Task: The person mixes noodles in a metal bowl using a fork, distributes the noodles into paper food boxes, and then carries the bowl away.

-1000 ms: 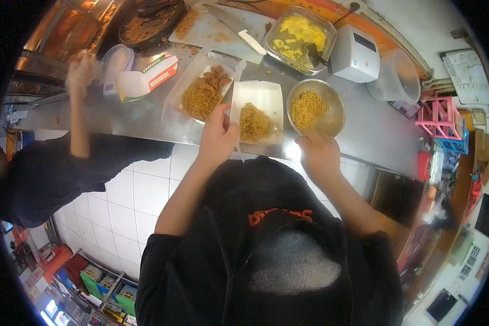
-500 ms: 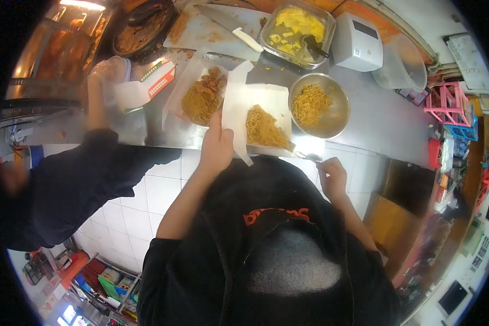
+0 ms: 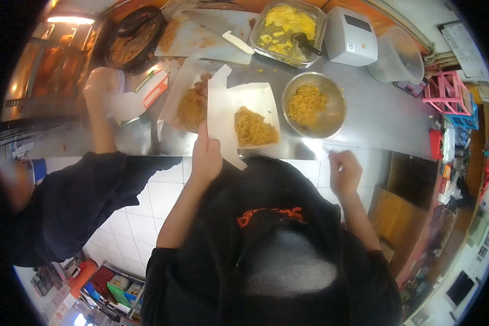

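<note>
My left hand grips the side of an open white paper takeout box, its fingers partly hidden behind the raised flap. A mound of noodles lies inside the box. Over the floor beyond the counter's front edge, my right hand is closed in a pinch, right of the box and apart from it. Whatever it pinches is too blurred to name. Nearest to that hand stands a metal bowl holding more noodles. Behind the takeout box flap, another container of noodles with brown topping is partly covered.
At left a co-worker's hand is near a red, green and white box. Along the back are a dark pan, a cutting board with a knife, a glass dish of yellow food and a white machine.
My right hand has drawn back right, away from the box, where a thin metal utensil reached the noodles before. The box and my left hand appear shifted slightly left in view.
</note>
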Motion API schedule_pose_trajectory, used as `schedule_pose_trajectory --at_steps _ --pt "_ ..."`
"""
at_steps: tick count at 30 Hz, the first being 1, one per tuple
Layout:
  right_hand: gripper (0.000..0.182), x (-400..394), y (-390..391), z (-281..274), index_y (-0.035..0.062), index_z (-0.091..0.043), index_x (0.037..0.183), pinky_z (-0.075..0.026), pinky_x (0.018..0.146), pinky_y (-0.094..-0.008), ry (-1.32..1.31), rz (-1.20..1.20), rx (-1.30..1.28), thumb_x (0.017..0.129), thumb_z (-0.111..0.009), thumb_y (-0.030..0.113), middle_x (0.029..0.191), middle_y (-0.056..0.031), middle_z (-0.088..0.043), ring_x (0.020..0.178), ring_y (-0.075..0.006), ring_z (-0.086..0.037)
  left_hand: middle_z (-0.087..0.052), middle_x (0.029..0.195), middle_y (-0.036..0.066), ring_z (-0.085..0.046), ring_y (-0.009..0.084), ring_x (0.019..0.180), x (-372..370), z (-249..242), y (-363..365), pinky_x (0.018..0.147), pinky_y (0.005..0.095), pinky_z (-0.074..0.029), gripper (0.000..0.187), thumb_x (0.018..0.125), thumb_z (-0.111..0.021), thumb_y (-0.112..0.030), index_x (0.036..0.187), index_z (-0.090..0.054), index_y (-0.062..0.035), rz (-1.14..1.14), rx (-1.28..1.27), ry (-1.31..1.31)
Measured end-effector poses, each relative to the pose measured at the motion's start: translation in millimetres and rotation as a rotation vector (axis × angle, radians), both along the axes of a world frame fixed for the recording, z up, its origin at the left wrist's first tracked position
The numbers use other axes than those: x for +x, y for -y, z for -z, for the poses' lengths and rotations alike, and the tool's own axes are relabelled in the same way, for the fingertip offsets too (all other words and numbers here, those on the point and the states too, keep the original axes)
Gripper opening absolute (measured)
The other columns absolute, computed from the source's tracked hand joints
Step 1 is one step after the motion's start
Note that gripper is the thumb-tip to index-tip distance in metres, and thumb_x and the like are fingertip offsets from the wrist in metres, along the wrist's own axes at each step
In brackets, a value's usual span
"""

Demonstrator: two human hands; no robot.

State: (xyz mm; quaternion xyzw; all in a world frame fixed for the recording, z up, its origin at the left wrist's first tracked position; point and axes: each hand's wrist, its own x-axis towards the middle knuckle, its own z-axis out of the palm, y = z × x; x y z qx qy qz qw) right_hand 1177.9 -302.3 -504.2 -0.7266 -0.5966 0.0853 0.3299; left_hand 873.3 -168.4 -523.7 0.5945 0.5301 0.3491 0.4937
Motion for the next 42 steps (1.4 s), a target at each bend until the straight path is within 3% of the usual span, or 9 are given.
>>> schedule_pose_trajectory --at_steps 7,10,15,18,26,33,35,40,42 --pt "0.008 43.5 -80.8 -31.7 0.0078 -0.066 0.079 -0.049 0.062 -0.04 0.515 0.14 -0.34 0.079 -0.061 0.013 0.076 -0.0106 -0.063 0.071 -0.0299 -0.062 -0.056 0.113 0.018 -0.054 0.0253 0.103 -0.3 6.3 0.4 0.092 0.0332 -0.041 0.05 0.08 -0.031 -0.003 0.129 -0.041 0.0024 -0.011 -0.033 0.026" --pt "0.011 49.5 -100.9 -2.0 0.0064 -0.067 0.078 -0.05 0.064 -0.0401 0.522 -0.073 -0.525 0.076 -0.062 0.016 0.077 -0.0124 -0.064 0.074 -0.0304 -0.063 -0.053 0.115 0.014 -0.05 0.0194 0.106 1.1 1.9 3.1 0.094 0.0299 -0.039 0.05 0.08 -0.029 -0.002 0.129 -0.041 0.0029 -0.019 -0.065 0.051" --pt "0.011 68.8 -103.8 10.9 0.0015 -0.067 0.078 -0.048 0.061 -0.029 -0.303 -0.051 -0.49 0.075 -0.066 0.012 0.074 -0.0092 -0.066 0.065 -0.0164 -0.062 -0.058 0.109 0.022 -0.056 0.0304 0.101 1.2 9.0 5.0 0.092 0.0357 -0.042 0.048 0.08 -0.032 -0.004 0.127 -0.041 0.0047 -0.084 -0.024 0.08" --pt "0.007 81.5 -90.3 16.6 0.0003 -0.066 0.079 -0.045 0.058 -0.0241 -0.328 -0.002 -0.35 0.076 -0.068 0.006 0.072 -0.0041 -0.065 0.062 -0.0084 -0.057 -0.057 0.11 0.021 -0.056 0.0301 0.101 0.4 5.9 7.3 0.091 0.0357 -0.042 0.048 0.08 -0.032 -0.004 0.126 -0.042 0.0044 -0.08 -0.014 0.057" --pt "0.004 96.2 -76.7 -26.2 -0.0011 -0.064 0.082 -0.037 0.055 -0.019 -0.648 -0.161 -0.009 0.082 -0.062 -0.004 0.069 0.001 -0.054 0.061 -0.0048 -0.049 -0.057 0.109 0.021 -0.054 0.0295 0.102 1.3 7.2 7.6 0.091 0.0356 -0.041 0.047 0.079 -0.034 -0.004 0.126 -0.042 0.0021 -0.094 -0.011 0.069" --pt "0.004 92.9 -83.3 -78.4 -0.0011 -0.063 0.081 -0.036 0.054 -0.0201 -0.536 -0.178 0.086 0.081 -0.064 -0.005 0.069 0.0001 -0.055 0.063 -0.0047 -0.049 -0.058 0.109 0.021 -0.055 0.0309 0.103 -0.6 10.2 6.6 0.092 0.0359 -0.041 0.047 0.08 -0.035 -0.005 0.126 -0.042 0.0017 -0.085 -0.045 0.091" --pt "0.004 80.5 -88.8 -84.0 0.0007 -0.065 0.079 -0.045 0.057 -0.0289 -0.083 -0.01 -0.249 0.079 -0.065 0.004 0.07 -0.0065 -0.061 0.065 -0.0147 -0.06 -0.058 0.11 0.022 -0.056 0.0324 0.103 -1.9 12.0 5.9 0.092 0.0368 -0.041 0.048 0.079 -0.036 -0.005 0.126 -0.041 0.0016 -0.071 -0.105 0.08" --pt "0.012 39.4 -122.8 -29.6 0.0084 -0.067 0.076 -0.049 0.066 -0.0438 0.555 0.009 -0.47 0.073 -0.062 0.019 0.081 -0.0154 -0.066 0.075 -0.034 -0.063 -0.058 0.11 0.023 -0.056 0.0336 0.102 0.6 12.8 4.9 0.092 0.0372 -0.041 0.049 0.079 -0.036 -0.005 0.127 -0.04 0.0017 -0.07 -0.028 0.071" --pt "0.012 28.5 -131.3 -5.0 0.0085 -0.068 0.077 -0.049 0.066 -0.0432 0.478 -0.019 -0.472 0.072 -0.062 0.018 0.081 -0.015 -0.066 0.075 -0.0335 -0.063 -0.058 0.11 0.023 -0.057 0.0337 0.102 1.4 11.7 4.6 0.092 0.037 -0.041 0.049 0.079 -0.036 -0.005 0.127 -0.04 0.0018 -0.065 0.01 0.067"
